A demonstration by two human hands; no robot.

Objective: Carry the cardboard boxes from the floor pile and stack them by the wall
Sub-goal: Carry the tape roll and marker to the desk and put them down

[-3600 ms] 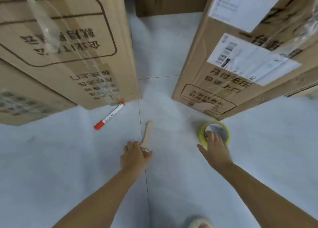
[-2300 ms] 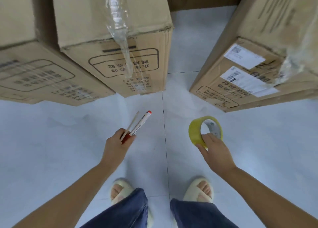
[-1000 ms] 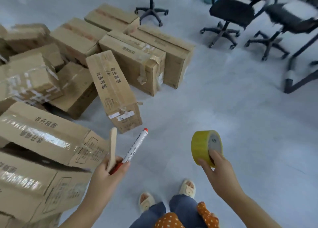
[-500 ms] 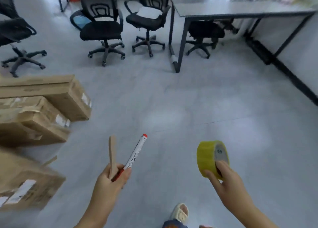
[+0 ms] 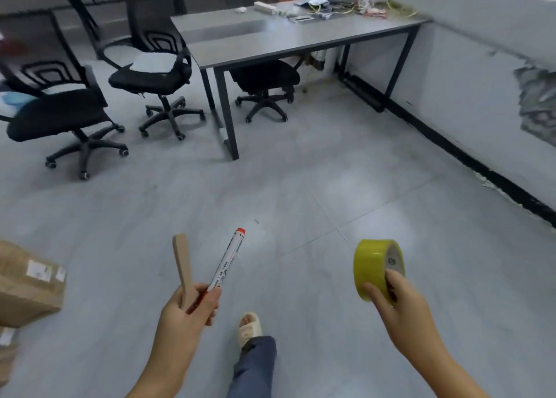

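A cardboard box [image 5: 28, 283] lies on the floor at the far left edge, well to the left of the left hand's fingers and not touched by them; a second box corner shows below it, blurred. The left hand [image 5: 183, 313] has its fingers curled round two things at once: a flat wooden stick [image 5: 182, 262] and a white marker with a red cap [image 5: 228, 260], both pointing up and away from the knuckles, the marker just right of the stick. Below and between the two hands a foot in a pale slipper [image 5: 248, 328] steps on the grey floor [image 5: 301, 187]. The right hand [image 5: 400, 310] grips a roll of yellow tape [image 5: 376, 266], thumb on the outer band, fingers at the core. Beyond the fingers stand black office chairs [image 5: 60, 112] to the left, a grey desk [image 5: 285, 36] with clutter on its far end, and a white wall [image 5: 481, 81] with a dark skirting on the right.
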